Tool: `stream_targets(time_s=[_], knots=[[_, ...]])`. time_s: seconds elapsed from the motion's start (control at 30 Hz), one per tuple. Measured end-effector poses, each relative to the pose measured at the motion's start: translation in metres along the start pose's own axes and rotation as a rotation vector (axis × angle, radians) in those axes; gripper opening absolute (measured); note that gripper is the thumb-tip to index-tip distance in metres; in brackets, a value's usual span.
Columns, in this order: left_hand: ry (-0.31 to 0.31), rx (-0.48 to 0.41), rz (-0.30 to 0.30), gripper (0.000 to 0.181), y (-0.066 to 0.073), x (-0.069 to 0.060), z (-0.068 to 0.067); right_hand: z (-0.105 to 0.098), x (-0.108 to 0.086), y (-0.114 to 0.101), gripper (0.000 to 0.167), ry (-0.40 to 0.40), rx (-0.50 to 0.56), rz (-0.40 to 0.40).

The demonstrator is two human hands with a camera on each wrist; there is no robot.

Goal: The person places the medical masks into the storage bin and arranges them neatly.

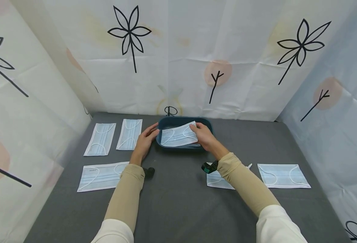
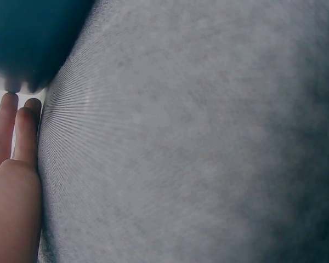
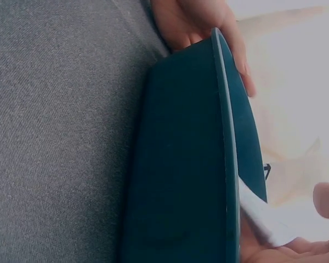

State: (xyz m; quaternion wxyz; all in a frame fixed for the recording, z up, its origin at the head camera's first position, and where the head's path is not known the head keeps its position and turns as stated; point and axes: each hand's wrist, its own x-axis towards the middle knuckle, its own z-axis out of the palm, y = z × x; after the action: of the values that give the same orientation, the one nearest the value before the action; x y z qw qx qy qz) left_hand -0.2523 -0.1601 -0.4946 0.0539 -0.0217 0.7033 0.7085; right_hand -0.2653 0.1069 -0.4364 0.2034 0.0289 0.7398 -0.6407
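Note:
A blue face mask (image 1: 178, 135) is pinched at its right end between the thumb and fingers of my right hand (image 1: 207, 139), over a dark teal tray (image 1: 181, 149). Part of another mask shows beneath it in the tray. My left hand (image 1: 143, 143) rests against the tray's left end with its fingers extended. In the left wrist view, the left hand's fingers (image 2: 26, 134) reach up to the teal tray (image 2: 33, 38). From the right wrist, the tray's long wall (image 3: 178, 148) hides part of the held mask (image 3: 263, 216), with the right hand (image 3: 301, 252) beside it.
On the grey table (image 1: 178, 202), two upright masks (image 1: 100, 139) (image 1: 129, 134) and one sideways mask (image 1: 100, 177) lie left of the tray. To the right are a mask (image 1: 218, 180) partly under my right forearm and another mask (image 1: 283, 175). Patterned cloth (image 1: 172, 67) hangs behind.

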Motion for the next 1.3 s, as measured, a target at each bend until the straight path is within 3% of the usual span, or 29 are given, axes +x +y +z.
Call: stream_targets(time_s=[0.3, 0.4, 0.53, 0.7, 1.0, 1.3], knots=[[0.0, 0.012, -0.025, 0.05, 0.004, -0.002, 0.001, 0.002, -0.011, -0.003, 0.079, 0.026, -0.343, -0.011], [-0.001, 0.012, -0.022, 0.051, 0.003, -0.001, 0.001, 0.002, -0.012, -0.001, 0.081, 0.035, -0.48, -0.072], [0.008, 0.007, -0.009, 0.05, -0.008, 0.006, 0.0, 0.0, -0.011, 0.004, 0.079, 0.036, -0.649, -0.17], [0.027, 0.035, 0.008, 0.05, -0.022, 0.013, 0.0, -0.003, -0.011, 0.009, 0.078, -0.007, -0.728, -0.213], [0.036, 0.053, 0.031, 0.049, -0.023, 0.01, 0.002, -0.004, -0.02, 0.01, 0.08, -0.045, -0.802, -0.266], [0.02, 0.002, 0.014, 0.049, -0.02, 0.011, 0.0, -0.007, -0.033, 0.01, 0.08, 0.071, -1.077, -0.376]])
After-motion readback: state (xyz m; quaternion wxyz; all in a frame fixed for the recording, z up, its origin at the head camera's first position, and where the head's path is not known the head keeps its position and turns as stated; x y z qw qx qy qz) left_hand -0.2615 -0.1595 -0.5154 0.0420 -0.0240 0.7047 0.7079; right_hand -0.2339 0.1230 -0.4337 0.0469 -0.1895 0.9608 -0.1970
